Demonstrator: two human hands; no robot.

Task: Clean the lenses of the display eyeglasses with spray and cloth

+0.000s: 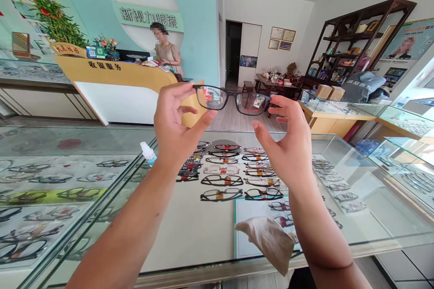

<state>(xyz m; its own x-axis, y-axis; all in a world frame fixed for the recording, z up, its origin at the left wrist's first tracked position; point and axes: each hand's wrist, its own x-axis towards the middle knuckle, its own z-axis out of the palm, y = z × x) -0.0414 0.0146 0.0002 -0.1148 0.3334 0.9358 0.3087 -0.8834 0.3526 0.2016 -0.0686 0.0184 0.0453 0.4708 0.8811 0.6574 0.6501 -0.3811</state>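
Observation:
I hold a pair of black-framed glasses [232,100] up at eye height above a glass display counter [190,239]. My left hand [176,122] pinches the frame's left end with its fingertips. My right hand [285,137] pinches the right end, thumb stretched out below. The lenses face away from me and the temples cannot be made out. Under the glass lie several rows of glasses [233,174]. A crumpled beige cloth [267,239] rests on the counter's near edge, below my right forearm.
A small white spray bottle [148,152] stands on the counter by my left wrist. More glass cases run along the left [50,189] and right [400,153]. A person [166,49] stands behind a yellow reception desk [115,81] at the back.

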